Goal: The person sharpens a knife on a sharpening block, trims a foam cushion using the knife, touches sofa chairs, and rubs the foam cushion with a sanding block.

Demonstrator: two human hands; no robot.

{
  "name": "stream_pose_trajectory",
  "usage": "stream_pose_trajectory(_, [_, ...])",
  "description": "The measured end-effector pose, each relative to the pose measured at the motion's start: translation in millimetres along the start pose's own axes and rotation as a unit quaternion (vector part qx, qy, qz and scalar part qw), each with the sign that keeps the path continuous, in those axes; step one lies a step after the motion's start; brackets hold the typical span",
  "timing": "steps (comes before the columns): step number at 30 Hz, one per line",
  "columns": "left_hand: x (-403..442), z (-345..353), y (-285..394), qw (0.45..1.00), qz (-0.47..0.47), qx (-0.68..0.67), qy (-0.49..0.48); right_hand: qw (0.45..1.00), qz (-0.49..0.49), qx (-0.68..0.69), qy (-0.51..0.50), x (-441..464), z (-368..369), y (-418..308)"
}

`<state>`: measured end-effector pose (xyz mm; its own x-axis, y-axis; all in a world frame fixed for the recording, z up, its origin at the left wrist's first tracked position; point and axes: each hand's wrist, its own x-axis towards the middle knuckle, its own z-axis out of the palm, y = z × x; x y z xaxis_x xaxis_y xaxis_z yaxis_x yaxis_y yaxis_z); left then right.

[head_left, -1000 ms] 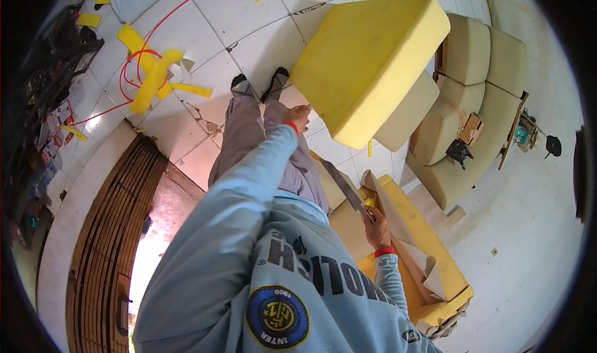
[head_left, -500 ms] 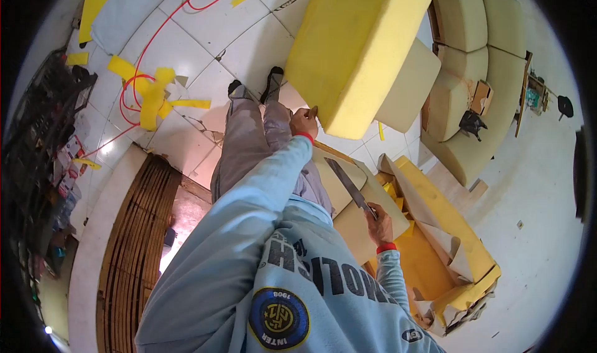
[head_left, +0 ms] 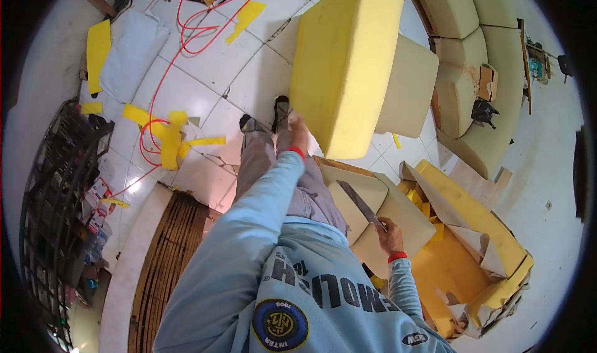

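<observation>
In my right hand (head_left: 390,236) is a long-bladed knife (head_left: 359,202), its fingers wrapped round the handle. The blade points up and left, over a beige cushioned piece (head_left: 404,219). My left hand (head_left: 298,133) is beside the lower left edge of a large yellow foam block (head_left: 348,61). Motion smears its fingers, and I cannot tell whether they touch the foam. The block stands tilted against a beige padded seat (head_left: 410,86).
Yellow foam scraps (head_left: 169,143) and a red hose (head_left: 163,82) lie on the tiled floor. A torn yellow sofa frame (head_left: 460,278) is at the right, below a beige curved sofa (head_left: 497,92). A black metal rack (head_left: 53,229) stands left, near wooden slats (head_left: 165,260).
My left hand has come off the foam block's lower corner and sits a little to the left. The block looks more upright. The knife stays in my right hand; the whole view has shifted.
</observation>
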<state>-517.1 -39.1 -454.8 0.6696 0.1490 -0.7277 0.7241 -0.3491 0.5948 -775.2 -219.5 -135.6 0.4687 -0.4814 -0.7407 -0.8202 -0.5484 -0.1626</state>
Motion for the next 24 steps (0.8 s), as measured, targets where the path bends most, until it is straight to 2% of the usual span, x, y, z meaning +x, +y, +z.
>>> stream_pose_trajectory(1, [-6, 26, 13, 0.995, -0.014, 0.011, -0.100, 1.000, 0.004, -0.002, -0.007, -2, -1, 0])
stream_pose_trajectory(2, [-14, 49, 24, 0.987, -0.025, 0.000, -0.158, 1.000, 0.007, -0.006, -0.014, -3, -2, 1])
stream_pose_trajectory(6, [-39, 17, 58, 0.964, -0.035, -0.158, -0.212, 0.999, -0.027, 0.023, 0.012, -4, 7, 27])
stream_pose_trajectory(8, [-39, 4, 84, 0.942, -0.040, -0.229, -0.242, 0.999, -0.014, 0.024, 0.023, 0, 11, 32])
stream_pose_trajectory(9, [-40, 5, 96, 0.954, -0.034, -0.209, -0.212, 0.999, -0.004, 0.024, 0.026, -1, 13, 36])
stream_pose_trajectory(12, [-32, 4, 136, 0.951, 0.009, -0.218, -0.220, 0.999, -0.005, 0.028, 0.019, 6, 18, 48])
stream_pose_trajectory(17, [-18, -5, 215, 0.935, -0.017, -0.237, -0.263, 0.994, 0.070, 0.075, -0.025, 17, 3, 35])
stream_pose_trajectory(24, [39, 24, 251, 0.927, 0.027, -0.278, -0.250, 0.991, 0.090, 0.101, -0.027, 36, -18, 26])
